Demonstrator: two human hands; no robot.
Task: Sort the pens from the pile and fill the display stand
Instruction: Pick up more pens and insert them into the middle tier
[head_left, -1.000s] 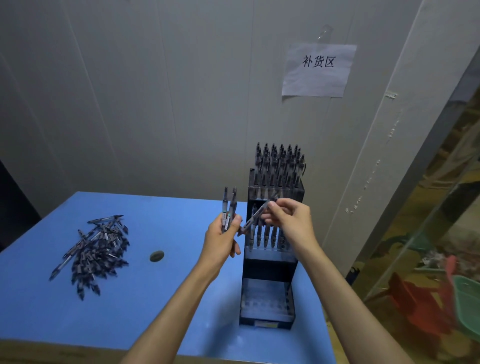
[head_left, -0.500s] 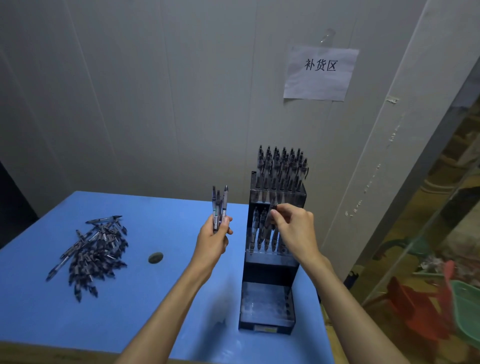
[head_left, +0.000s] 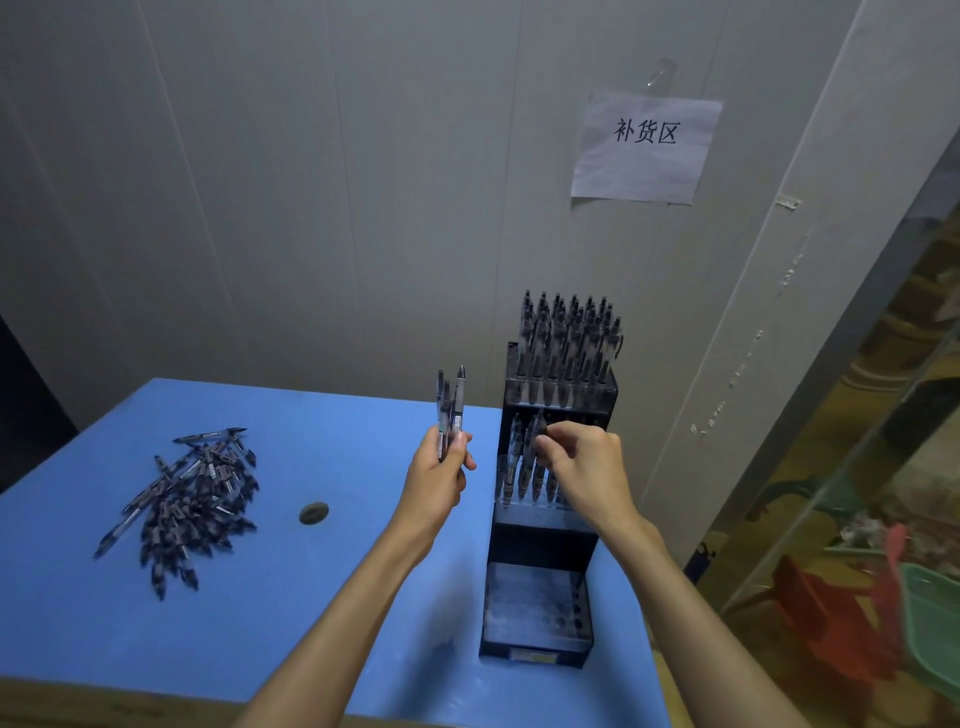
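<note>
A black three-tier display stand stands on the blue table near its right edge, close to the grey panelled wall; its top tier is packed with upright pens, its middle tier holds a short row of pens along its left and centre, and its bottom tier shows only its rows of holes; the right hand is at the stand's middle tier, its fingers curled and its thumb and forefinger pinching the top of one pen that stands upright in that row, though whether the pen's tip is seated in a hole cannot be told, since the hand covers the row's right part; just left of the stand, apart from it, the left hand is raised off the table with its fingers wrapped round a small bundle of pens, about three, held upright with their upper ends rising above the fist to roughly the level of the stand's top shelf; well to the left of the stand, near the table's left side, lies the loose pile of pens, dark-barrelled and pointing many ways; between the pile and the stand, nearer the pile, a small dark round disc sits in the tabletop; on the wall above and to the right of the stand hangs a sheet of white paper with three handwritten characters; to the right of the stand, past the table's edge, red and green plastic items show, blurred.
</note>
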